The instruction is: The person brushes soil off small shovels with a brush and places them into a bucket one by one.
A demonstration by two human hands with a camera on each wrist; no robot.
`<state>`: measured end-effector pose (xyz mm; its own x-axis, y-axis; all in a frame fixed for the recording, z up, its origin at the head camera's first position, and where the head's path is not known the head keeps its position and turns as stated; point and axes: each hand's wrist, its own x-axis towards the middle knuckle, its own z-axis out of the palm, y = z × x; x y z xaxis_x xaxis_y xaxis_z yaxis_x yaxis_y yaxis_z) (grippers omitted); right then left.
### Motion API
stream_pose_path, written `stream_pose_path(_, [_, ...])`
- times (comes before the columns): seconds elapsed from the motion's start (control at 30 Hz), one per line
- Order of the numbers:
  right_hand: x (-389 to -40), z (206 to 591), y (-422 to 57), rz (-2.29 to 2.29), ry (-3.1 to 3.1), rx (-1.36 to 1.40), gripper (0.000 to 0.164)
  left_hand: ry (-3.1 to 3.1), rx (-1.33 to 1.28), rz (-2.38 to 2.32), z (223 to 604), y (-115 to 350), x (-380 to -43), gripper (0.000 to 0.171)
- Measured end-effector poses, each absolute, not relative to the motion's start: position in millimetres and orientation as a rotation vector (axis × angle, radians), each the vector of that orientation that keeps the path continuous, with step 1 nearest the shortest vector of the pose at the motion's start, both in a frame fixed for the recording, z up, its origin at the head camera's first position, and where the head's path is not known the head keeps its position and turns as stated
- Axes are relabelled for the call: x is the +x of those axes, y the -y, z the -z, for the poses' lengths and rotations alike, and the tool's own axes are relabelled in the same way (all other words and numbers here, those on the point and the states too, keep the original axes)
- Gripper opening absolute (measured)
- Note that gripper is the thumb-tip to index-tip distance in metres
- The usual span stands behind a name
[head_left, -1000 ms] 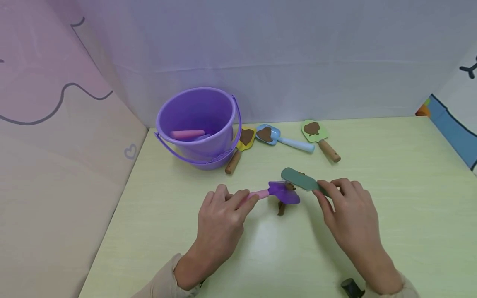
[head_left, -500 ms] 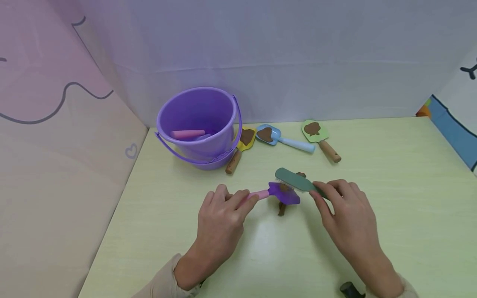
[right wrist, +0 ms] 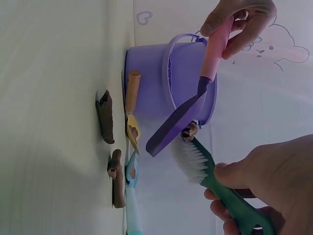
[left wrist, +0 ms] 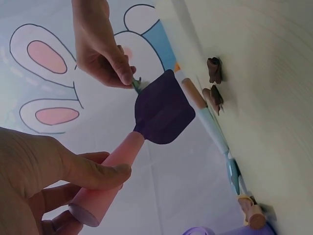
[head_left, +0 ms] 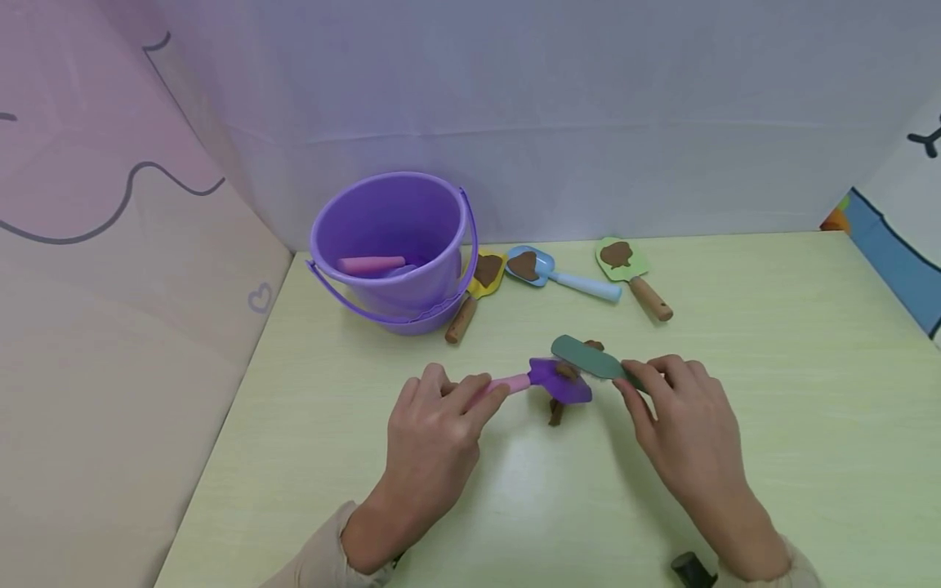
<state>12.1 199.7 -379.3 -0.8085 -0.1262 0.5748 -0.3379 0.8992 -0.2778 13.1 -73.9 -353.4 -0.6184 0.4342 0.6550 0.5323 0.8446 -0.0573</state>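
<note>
In the head view my left hand (head_left: 437, 437) grips a toy shovel by its pink handle, its purple blade (head_left: 555, 390) held above the table. A small brown lump (right wrist: 190, 130) lies on that blade beside the bristles. My right hand (head_left: 687, 429) pinches a green brush (head_left: 588, 358) whose white bristles (right wrist: 190, 159) are at the blade, as the right wrist view shows. Two brown rolled pieces, one nearer (head_left: 555, 412) and one farther (head_left: 594, 345), lie on the table under the tools, partly hidden in the head view.
A purple bucket (head_left: 419, 294) with a pink-handled tool (head_left: 371, 265) inside stands at the back left. Beside it along the wall lie a yellow shovel (head_left: 487, 273), a blue scoop (head_left: 584, 286) and a green shovel (head_left: 632, 273), with brown patches on them. A dark cylinder (head_left: 691, 567) is near the right wrist.
My right hand has swept the brush left over the purple blade and then slightly back to the right. My left hand and the shovel have barely moved.
</note>
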Motion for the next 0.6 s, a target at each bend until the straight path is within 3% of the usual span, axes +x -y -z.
stream_pose_path(0.6, [9.4, 371.8, -206.7, -0.497, 2.494, 0.252, 0.028, 2.369, -0.703, 0.194, 351.6, 73.3, 12.3, 0.026])
